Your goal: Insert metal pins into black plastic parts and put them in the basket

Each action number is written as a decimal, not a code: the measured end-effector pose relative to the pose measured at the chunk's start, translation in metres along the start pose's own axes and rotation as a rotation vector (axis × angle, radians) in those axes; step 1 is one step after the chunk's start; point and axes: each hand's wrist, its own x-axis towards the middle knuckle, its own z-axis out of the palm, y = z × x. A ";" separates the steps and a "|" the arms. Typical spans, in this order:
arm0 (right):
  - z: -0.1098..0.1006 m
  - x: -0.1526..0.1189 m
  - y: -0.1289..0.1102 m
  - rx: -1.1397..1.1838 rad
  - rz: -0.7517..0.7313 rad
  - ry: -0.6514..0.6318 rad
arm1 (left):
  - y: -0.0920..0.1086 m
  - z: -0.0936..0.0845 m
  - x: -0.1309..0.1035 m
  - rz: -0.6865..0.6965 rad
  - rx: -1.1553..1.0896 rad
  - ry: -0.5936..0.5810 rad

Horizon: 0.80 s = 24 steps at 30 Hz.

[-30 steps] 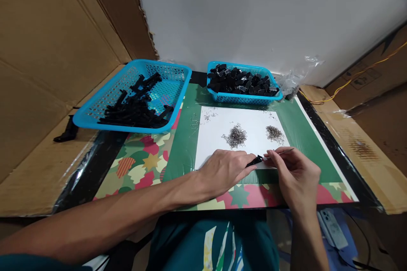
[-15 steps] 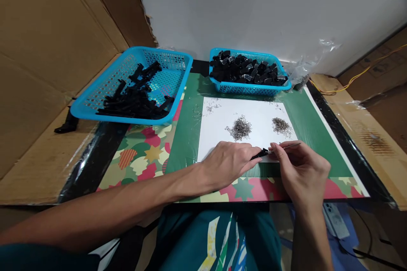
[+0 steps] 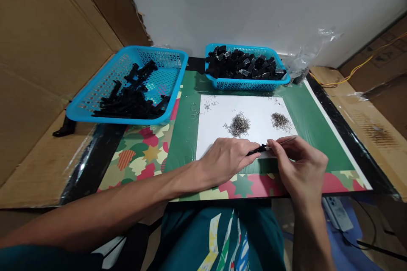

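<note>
Both hands meet over the white sheet's near edge

The left hand point(image 3: 227, 156) pinches a slim black part point(image 3: 259, 149) between thumb and fingers, its end pointing right. The right hand point(image 3: 300, 163) pinches a thin rod point(image 3: 291, 139) — its near tip is at the end of the black part, though whether the two touch is too small to tell. Both are above the near edge of a white sheet point(image 3: 211, 131) on the green-covered tabletop point(image 3: 184, 135).

Just beyond the hands lie two piles of tiny metal pieces: a larger pile point(image 3: 240, 125) near the sheet's middle and a smaller pile point(image 3: 280, 121) to the right. Loose bits point(image 3: 210, 105) scatter around the far left corner.

A blue basket point(image 3: 117, 121) at far left holds long black pieces point(image 3: 127, 103); a smaller blue basket point(image 3: 244, 84) beyond the sheet is heaped with short black pieces point(image 3: 241, 65). A clear plastic bag point(image 3: 302, 65) sits just right of it.
</note>
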 end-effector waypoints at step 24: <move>-0.004 0.018 0.029 0.534 0.294 -0.066 | 0.002 -0.015 -0.001 -0.133 -0.212 0.077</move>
